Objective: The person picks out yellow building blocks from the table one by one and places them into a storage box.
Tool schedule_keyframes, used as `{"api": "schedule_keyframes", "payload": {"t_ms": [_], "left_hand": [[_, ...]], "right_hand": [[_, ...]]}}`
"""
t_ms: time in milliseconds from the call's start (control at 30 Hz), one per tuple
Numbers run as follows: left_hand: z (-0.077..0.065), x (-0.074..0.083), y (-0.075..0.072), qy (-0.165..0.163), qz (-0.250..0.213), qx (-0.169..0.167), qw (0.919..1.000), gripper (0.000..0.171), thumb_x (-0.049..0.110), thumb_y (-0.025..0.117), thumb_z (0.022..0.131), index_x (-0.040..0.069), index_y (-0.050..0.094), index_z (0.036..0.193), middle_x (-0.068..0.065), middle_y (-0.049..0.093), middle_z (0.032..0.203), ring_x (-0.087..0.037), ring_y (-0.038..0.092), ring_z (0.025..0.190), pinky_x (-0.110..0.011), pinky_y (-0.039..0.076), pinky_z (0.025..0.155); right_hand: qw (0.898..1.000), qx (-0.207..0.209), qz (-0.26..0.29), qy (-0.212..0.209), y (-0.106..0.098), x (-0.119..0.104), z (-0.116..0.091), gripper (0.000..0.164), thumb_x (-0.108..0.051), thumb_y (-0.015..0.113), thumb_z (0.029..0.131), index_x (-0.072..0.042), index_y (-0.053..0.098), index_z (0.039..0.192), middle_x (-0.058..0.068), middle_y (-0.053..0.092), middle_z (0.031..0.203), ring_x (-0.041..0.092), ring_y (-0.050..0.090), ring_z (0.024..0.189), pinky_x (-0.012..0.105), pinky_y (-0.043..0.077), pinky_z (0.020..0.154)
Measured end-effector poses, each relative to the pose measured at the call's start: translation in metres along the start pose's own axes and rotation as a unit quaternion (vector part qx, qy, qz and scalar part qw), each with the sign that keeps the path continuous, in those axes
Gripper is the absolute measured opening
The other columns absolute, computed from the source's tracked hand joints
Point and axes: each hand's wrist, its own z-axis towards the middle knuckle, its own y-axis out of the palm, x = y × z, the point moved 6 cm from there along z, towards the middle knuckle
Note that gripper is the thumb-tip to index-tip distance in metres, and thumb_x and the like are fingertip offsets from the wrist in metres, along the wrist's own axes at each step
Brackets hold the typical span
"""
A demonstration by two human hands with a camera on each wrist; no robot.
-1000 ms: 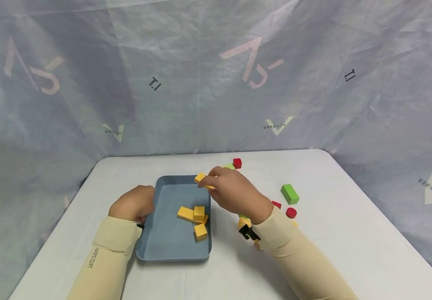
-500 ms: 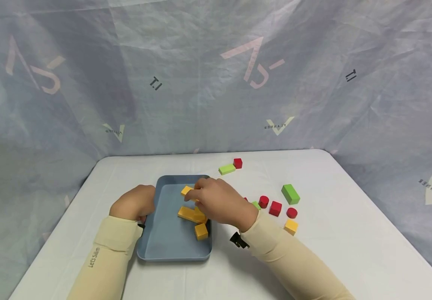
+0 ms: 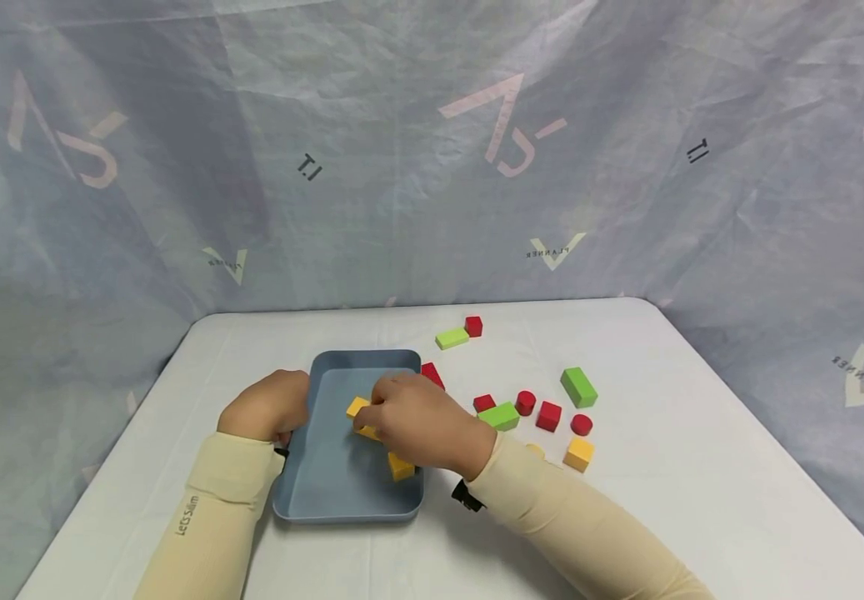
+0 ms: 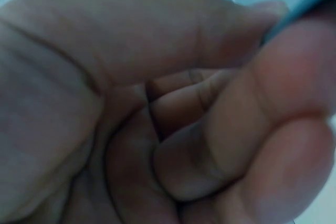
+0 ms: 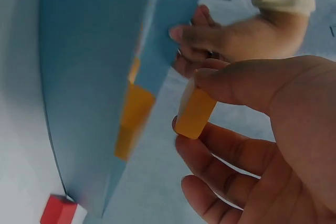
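Right hand (image 3: 418,423) is shifting toward the bench's (image 3: 686,467) left edge, pinching a probably light, stiff yellow block (image 5: 197,114) best held by its sides; left hand (image 3: 268,406) is gripping the tray (image 3: 327,490).

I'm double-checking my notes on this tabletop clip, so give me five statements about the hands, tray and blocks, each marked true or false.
1. The left hand pinches the rim of the blue-grey tray. True.
2. The tray is empty. False: a yellow cube lies in it.
3. The right hand pinches a yellow block. True.
4. The pieces in view are all red or yellow. False: a green block, for one, lies on the table.
5. Near the table's far edge, a red cube sits beside a pale green block. True.
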Motion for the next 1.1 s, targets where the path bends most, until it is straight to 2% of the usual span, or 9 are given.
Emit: {"api": "schedule_keyframes", "payload": {"t_ms": [100, 267, 533, 1100], "left_hand": [[0.000, 0.000, 0.000, 0.002, 0.002, 0.000, 1.0000, 0.025, -0.016, 0.049, 0.088, 0.001, 0.064, 0.077, -0.010, 0.062, 0.054, -0.015, 0.053, 0.040, -0.023, 0.040, 0.038], [0.001, 0.000, 0.000, 0.010, 0.003, 0.001, 0.9999, 0.028, -0.016, 0.048, 0.088, 0.003, 0.063, 0.073, -0.008, 0.061, 0.052, -0.014, 0.051, 0.039, -0.023, 0.039, 0.038], [-0.001, 0.001, 0.000, 0.010, -0.002, -0.001, 1.0000, 0.028, -0.016, 0.048, 0.087, 0.003, 0.064, 0.073, -0.008, 0.059, 0.052, -0.013, 0.049, 0.038, -0.022, 0.037, 0.038], [-0.002, 0.001, -0.001, 0.006, 0.004, -0.006, 1.0000, 0.024, -0.017, 0.050, 0.087, 0.000, 0.065, 0.079, -0.010, 0.063, 0.055, -0.016, 0.052, 0.041, -0.023, 0.038, 0.039]], "right_hand": [[1.000, -0.020, -0.023, -0.006, 0.008, -0.007, 0.001, 0.027, -0.026, 0.074, 0.095, -0.036, 0.076, 0.120, -0.005, 0.071, 0.101, 0.011, 0.059, 0.088, 0.024, 0.049, 0.078], [0.999, -0.051, -0.007, 0.002, 0.017, -0.013, 0.004, 0.029, -0.026, 0.070, 0.097, -0.037, 0.074, 0.123, -0.005, 0.070, 0.106, 0.013, 0.055, 0.088, 0.025, 0.046, 0.077], [0.998, -0.065, 0.004, 0.009, 0.018, -0.015, 0.006, 0.029, -0.027, 0.071, 0.098, -0.038, 0.074, 0.125, -0.004, 0.070, 0.107, 0.013, 0.056, 0.087, 0.025, 0.046, 0.077], [0.995, -0.098, 0.013, -0.015, 0.028, -0.023, 0.006, 0.031, -0.023, 0.067, 0.100, -0.038, 0.072, 0.127, -0.006, 0.074, 0.107, 0.011, 0.061, 0.084, 0.025, 0.051, 0.077]]}}
